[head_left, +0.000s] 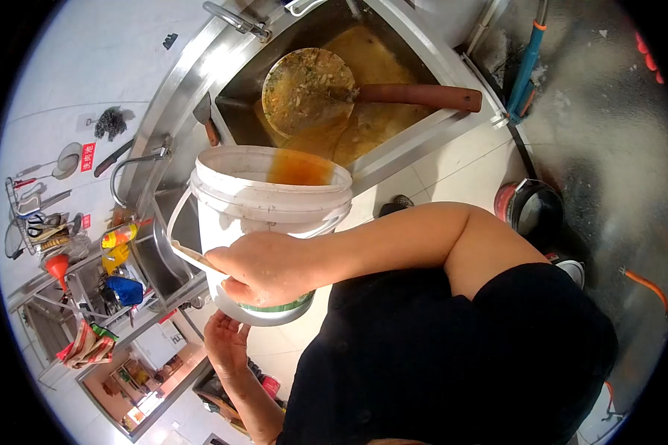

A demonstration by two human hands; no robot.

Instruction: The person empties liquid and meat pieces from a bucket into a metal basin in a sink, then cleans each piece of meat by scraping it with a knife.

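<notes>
A white plastic bucket (274, 204) is tipped toward the sink (234, 110), with orange-brown liquid (300, 167) at its lip. Gripping the bucket's handle against its side is my right hand (263, 267), its fingers closed. My left hand (228, 340) supports the bucket's bottom edge from below; the bucket hides part of its fingertips. Just past the lip, a round strainer (308, 89) holding food scraps sits over the sink. Its brown handle (423, 96) lies across the sink's edge. Murky brownish liquid (371, 55) covers the sink's bottom.
A faucet (237, 21) rises behind the sink, and a scraper (206, 119) lies on its rim. To the left are a second basin (167, 248) and a yellow bottle (120, 235). Utensils hang on the wall. A dark bucket (536, 210) stands on the floor at right.
</notes>
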